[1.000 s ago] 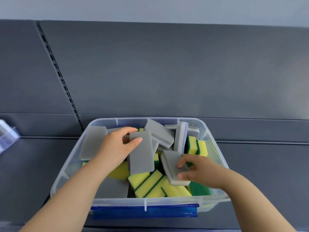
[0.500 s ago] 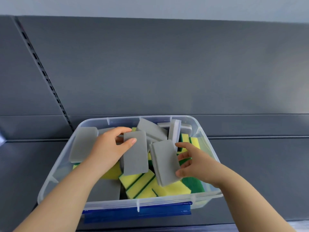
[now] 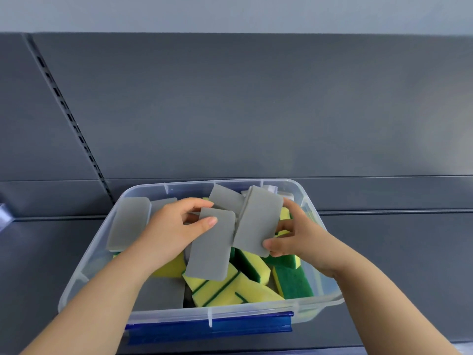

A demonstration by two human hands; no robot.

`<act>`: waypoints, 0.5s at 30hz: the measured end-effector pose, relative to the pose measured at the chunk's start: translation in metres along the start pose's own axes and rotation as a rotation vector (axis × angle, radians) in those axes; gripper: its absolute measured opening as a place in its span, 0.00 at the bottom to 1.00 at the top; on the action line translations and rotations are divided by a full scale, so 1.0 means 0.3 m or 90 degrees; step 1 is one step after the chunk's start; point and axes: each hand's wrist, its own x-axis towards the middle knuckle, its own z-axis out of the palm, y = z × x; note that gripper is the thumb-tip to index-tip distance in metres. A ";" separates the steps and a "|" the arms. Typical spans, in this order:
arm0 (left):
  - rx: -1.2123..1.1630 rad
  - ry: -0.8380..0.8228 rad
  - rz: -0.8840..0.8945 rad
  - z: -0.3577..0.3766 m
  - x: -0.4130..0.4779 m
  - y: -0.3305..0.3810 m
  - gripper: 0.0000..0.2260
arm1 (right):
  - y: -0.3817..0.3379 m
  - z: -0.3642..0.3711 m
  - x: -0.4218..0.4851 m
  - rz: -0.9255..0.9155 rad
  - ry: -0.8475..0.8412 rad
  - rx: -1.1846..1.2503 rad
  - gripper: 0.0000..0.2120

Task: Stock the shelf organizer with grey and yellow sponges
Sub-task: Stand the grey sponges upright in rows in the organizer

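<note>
Lower centre of frame: clear storage bin (image 3: 85, 274) on grey shelf (image 3: 389, 254), holding loose grey and yellow-green sponges (image 3: 222, 290). Left hand (image 3: 166, 234) grip curled on one grey sponge (image 3: 210, 252), thumb across top face. Right hand (image 3: 302, 242) grip pinching second grey sponge (image 3: 258, 221) along its right edge, tilted above the pile. Both sponges over the bin; organizer not identifiable. Risk: edge pinch on soft foam likely to fold or slip in transit, dropping sponge back or off shelf front.

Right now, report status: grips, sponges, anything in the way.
Left grip holds first grey sponge. Right grip holds second grey sponge. Both over the clear bin, yellow sponges loose underneath. Nothing blocking the lift.
</note>
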 end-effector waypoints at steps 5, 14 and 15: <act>0.016 -0.002 0.010 0.005 -0.002 0.041 0.12 | -0.042 -0.015 -0.017 -0.044 -0.012 -0.075 0.45; -0.063 0.053 0.006 0.026 0.005 0.080 0.09 | -0.020 -0.055 -0.026 -0.111 0.152 -0.021 0.13; -0.072 0.069 0.008 0.030 0.005 0.086 0.09 | -0.012 -0.064 -0.029 -0.114 0.171 -0.020 0.13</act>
